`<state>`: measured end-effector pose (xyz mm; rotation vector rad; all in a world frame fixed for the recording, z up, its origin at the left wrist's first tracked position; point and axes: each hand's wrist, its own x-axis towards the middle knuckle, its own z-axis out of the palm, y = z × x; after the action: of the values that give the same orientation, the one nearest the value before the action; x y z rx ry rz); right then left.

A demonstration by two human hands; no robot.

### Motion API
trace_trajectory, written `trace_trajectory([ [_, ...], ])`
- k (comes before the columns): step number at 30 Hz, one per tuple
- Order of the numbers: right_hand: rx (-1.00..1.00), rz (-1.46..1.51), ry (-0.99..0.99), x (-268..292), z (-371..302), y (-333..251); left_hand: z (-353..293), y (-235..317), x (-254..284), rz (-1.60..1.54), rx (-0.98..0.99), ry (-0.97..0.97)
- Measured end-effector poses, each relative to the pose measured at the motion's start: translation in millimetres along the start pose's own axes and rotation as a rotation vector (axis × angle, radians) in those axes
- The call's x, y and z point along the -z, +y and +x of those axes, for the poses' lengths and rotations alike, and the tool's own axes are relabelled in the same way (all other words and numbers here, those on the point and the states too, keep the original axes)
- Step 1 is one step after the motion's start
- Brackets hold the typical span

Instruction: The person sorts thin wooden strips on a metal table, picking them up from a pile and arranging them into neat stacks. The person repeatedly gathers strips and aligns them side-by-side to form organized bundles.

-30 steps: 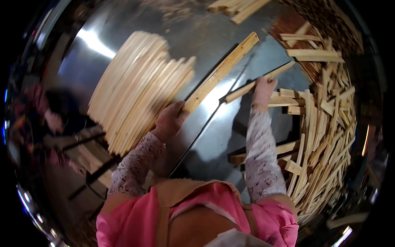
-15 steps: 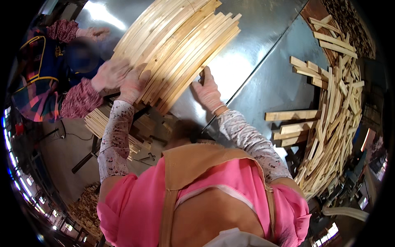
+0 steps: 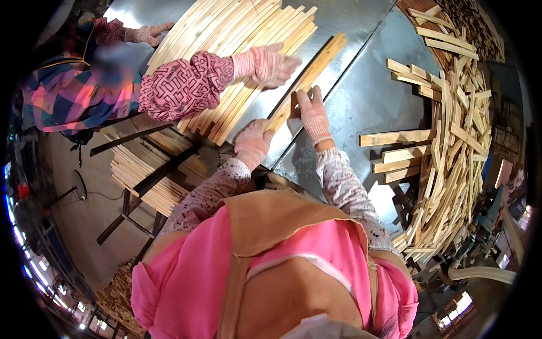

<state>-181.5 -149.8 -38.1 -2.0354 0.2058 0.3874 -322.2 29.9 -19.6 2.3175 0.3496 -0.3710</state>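
Observation:
A single wooden strip lies slantwise on the metal table, apart from a row of side-by-side wooden strips to its left. My left hand, in a pinkish knit glove, closes around the strip's near end. Along its right edge, my gloved right hand grips it about midway, thumb and fingers bent against the wood. Over the row's right part stretches a co-worker's gloved hand, its fingers spread. That person's other hand rests at the row's far left edge.
On the right, a large heap of loose wooden strips curves around the metal table, several ends jutting over it. Below left, more strips lie on a dark metal frame. A seam divides the tabletop.
My left hand has left the row's near left corner and moved right to the single strip. That strip now lies apart from the row. The co-worker's arm has reached across the row.

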Motion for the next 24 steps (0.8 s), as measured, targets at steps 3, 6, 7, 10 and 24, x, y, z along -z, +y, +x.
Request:
trace_trajectory([
  [3,-0.083,-0.298,0.016,16.0,27.4,-49.8,-7.6,8.4,17.8,0.230,0.073,-0.096],
  [6,0.451,-0.542,0.306,14.4,81.7,-61.1,-11.5,-41.7,4.7,0.024,-0.167,0.218],
  [7,0.508,-0.598,0.273,14.0,105.1,-73.5,-11.1,-34.4,24.4,0.156,-0.127,0.222],
  [10,0.652,-0.760,0.237,6.5,163.2,-109.4,1.1,-54.1,62.7,0.474,-0.179,0.515],
  [24,0.317,-0.529,0.405,103.0,9.5,22.1,16.9,-46.2,3.1,-0.012,-0.506,0.358],
])
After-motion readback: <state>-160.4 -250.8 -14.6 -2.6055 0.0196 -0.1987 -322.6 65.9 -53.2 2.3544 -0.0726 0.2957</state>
